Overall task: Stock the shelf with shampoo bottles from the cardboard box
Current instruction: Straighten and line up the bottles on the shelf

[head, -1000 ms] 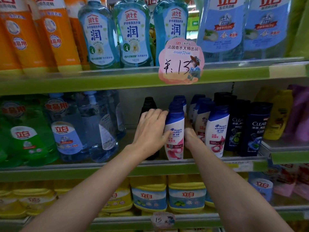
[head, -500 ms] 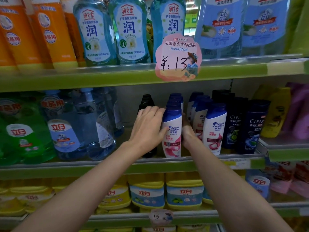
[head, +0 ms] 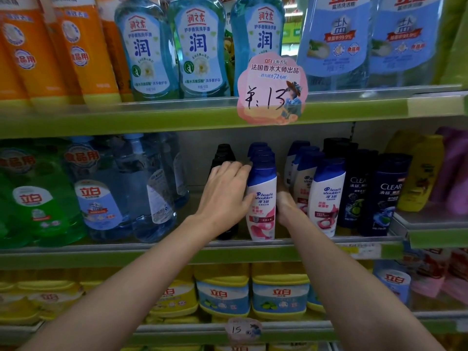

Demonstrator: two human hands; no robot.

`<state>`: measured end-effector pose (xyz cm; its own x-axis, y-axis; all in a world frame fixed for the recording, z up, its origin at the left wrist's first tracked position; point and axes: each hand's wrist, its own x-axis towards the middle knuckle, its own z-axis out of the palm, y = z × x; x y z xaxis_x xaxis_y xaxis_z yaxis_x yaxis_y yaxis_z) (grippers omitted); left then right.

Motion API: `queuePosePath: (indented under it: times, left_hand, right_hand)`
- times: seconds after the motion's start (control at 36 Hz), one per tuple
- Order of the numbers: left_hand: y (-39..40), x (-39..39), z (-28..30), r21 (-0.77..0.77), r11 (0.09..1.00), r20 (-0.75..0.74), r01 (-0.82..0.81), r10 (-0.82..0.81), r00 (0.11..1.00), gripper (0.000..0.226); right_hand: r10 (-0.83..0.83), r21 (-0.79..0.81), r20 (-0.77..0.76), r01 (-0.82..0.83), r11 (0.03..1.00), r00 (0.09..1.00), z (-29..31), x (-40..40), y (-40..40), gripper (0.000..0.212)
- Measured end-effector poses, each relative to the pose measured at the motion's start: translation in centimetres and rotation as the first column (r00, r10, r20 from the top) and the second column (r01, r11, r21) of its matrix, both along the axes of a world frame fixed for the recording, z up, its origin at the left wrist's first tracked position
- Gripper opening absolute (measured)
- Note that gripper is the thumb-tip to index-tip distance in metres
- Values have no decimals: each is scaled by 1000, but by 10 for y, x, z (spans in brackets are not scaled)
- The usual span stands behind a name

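Observation:
A white shampoo bottle (head: 261,198) with a blue cap and pink label stands upright at the front of a row on the middle shelf (head: 228,252). My left hand (head: 225,191) presses flat against its left side, fingers together. My right hand (head: 285,203) is against its right side, mostly hidden behind the bottle. More bottles of the same kind line up behind it, and a second row (head: 325,196) stands just to the right. Black bottles (head: 224,153) stand behind my left hand. The cardboard box is out of view.
Dark Clear shampoo bottles (head: 385,196) stand further right, then yellow bottles (head: 420,173). Large blue and green detergent jugs (head: 101,193) fill the shelf's left. A pink price tag (head: 272,89) hangs from the upper shelf edge. Yellow-capped tubs (head: 278,292) sit on the shelf below.
Both hands stay on the same front bottle; the bottle and hands hold their place on the shelf. The view has shifted only slightly.

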<state>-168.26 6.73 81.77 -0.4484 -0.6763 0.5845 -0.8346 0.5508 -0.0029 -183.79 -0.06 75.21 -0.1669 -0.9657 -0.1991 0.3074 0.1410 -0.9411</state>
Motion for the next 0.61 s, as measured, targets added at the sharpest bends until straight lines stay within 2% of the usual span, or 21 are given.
queuePosePath:
  times: [0.11,0.31,0.61]
  left_hand:
    - [0,0,0,-2,1000,10,-1,1,1000,56]
    - [-1,-2,-1,-18,1000,19,-14,14,1000,54]
    - [1,-4,-2,-26,999,14,-35,36,999,55]
  right_hand:
    - [5,-8,45,-5,1000,999,2,2,0,43]
    - [18,35,-77,-16,999,997,2,2,6,41]
    - [38,47,-126,-32,998,991,9,6,9,34]
